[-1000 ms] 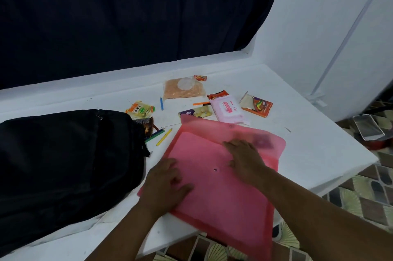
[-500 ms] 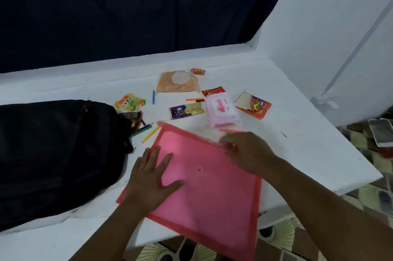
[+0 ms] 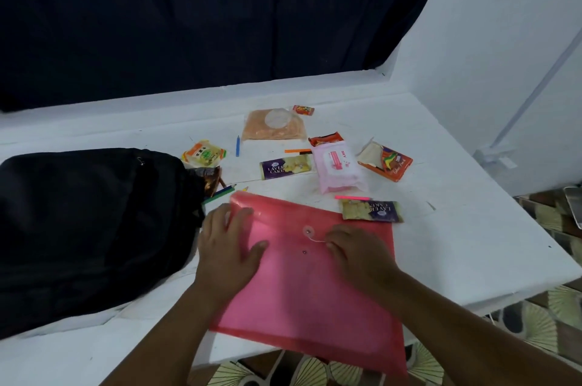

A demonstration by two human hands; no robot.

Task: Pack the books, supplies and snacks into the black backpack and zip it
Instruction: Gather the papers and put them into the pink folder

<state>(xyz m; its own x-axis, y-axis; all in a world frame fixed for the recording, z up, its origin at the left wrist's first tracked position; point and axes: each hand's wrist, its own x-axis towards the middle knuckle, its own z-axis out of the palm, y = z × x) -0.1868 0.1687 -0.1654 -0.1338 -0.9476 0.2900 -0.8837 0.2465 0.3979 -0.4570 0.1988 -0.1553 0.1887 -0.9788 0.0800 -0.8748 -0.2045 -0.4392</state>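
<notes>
White and matte, the table (image 3: pixel 441 259) stands before a dark curtain (image 3: pixel 189 23) that hangs in soft folds; a black backpack (image 3: pixel 88 228) of soft fabric lies flat on its left part. Beside the backpack lies a pink plastic folder (image 3: pixel 308 297), thin and half transparent, its near corner over the table edge; the flap is folded down over its two small round buttons. Left hand (image 3: pixel 228 247) lies flat and spread on the folder, grasping nothing; right hand (image 3: pixel 362 256) pinches the thin white string (image 3: pixel 316 239) at the upper button. Behind are two purple packets, one (image 3: pixel 285 167) reading "LAYER CAKE", the other (image 3: pixel 373 211) turned upside down; also a pink soft tissue pack (image 3: pixel 338 170) and some coloured pencils (image 3: pixel 220 193).
</notes>
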